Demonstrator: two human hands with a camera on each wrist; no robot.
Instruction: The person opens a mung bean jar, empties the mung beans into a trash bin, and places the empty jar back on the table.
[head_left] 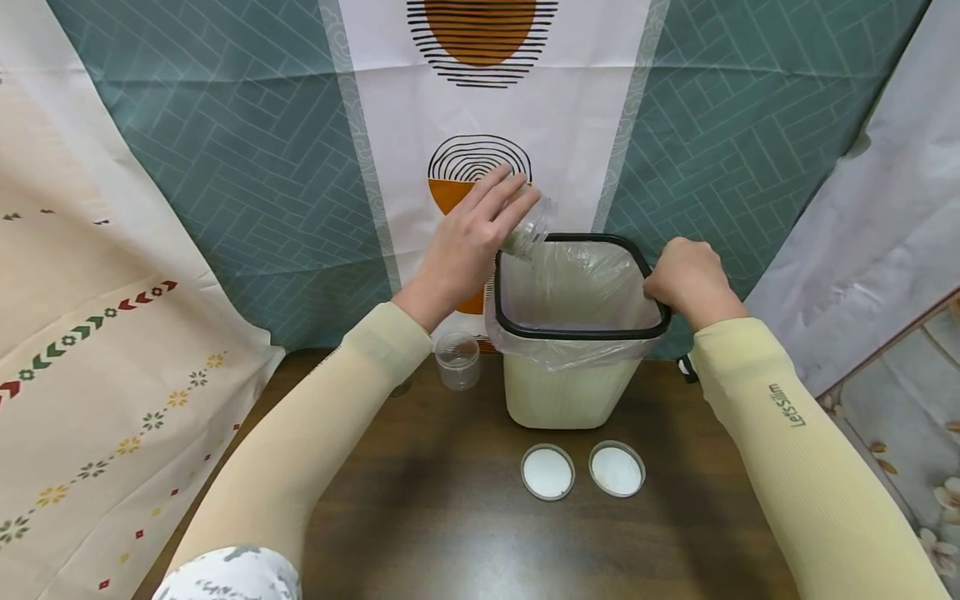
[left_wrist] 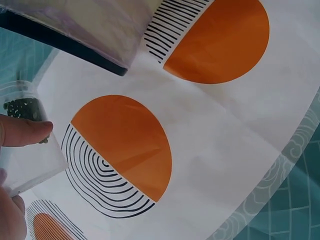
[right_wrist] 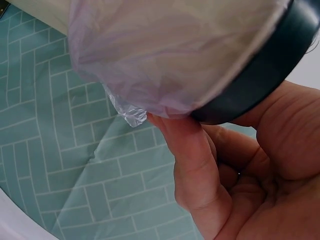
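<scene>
My left hand (head_left: 476, 229) holds a clear plastic jar (head_left: 537, 221), tilted at the left rim of a pale waste bin (head_left: 566, 396). In the left wrist view, my thumb lies along the jar (left_wrist: 37, 167), and dark green bits (left_wrist: 22, 107) sit toward its mouth. The bin has a thin see-through liner (head_left: 551, 354) folded over its edge under a black ring (head_left: 581, 334). At the right corner of that rim is my right hand (head_left: 686, 279). Its fingers (right_wrist: 190, 150) and thumb pinch the black ring and liner in the right wrist view.
A second clear jar (head_left: 457, 362) stands on the brown table (head_left: 450, 517) left of the bin. Two round white lids (head_left: 547, 472) lie in front of it. Patterned cloth (head_left: 247, 167) hangs close behind the bin. A small black object (head_left: 686, 367) shows by the right sleeve.
</scene>
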